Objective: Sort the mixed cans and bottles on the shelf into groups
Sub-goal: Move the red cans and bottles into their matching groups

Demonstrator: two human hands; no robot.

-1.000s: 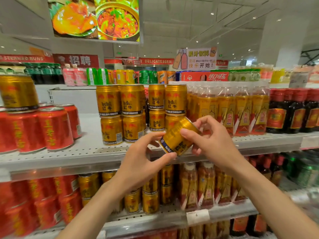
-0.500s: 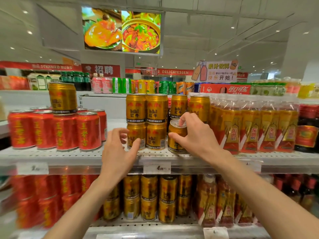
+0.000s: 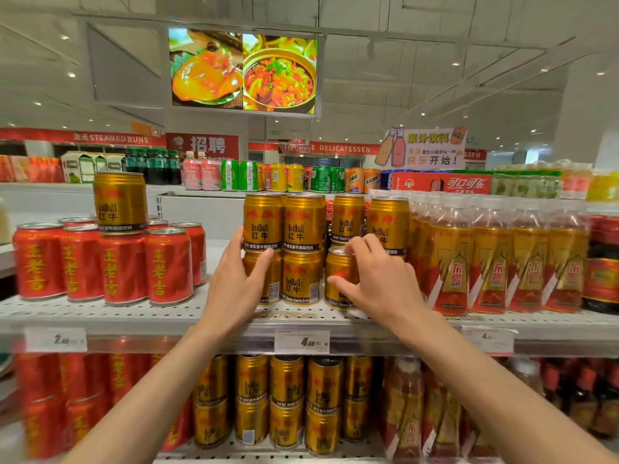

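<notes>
At a supermarket drinks shelf (image 3: pixel 100 313), a person's right hand (image 3: pixel 378 283) grips an upright gold Red Bull can (image 3: pixel 338 279) standing at the shelf's front edge, just beside the stacked Red Bull cans (image 3: pixel 303 249). The left hand (image 3: pixel 237 283), fingers straight, presses the stack's lower-left can. One stray Red Bull can (image 3: pixel 120 202) stands atop the red Wanglaoji cans (image 3: pixel 110 262) to the left.

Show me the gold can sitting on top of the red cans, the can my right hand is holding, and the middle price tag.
Stray gold can (image 3: pixel 120 202), head view: label front.
Held gold can (image 3: pixel 338 272), head view: left side of its body.
Price tag (image 3: pixel 302 341), head view: centre.
</notes>
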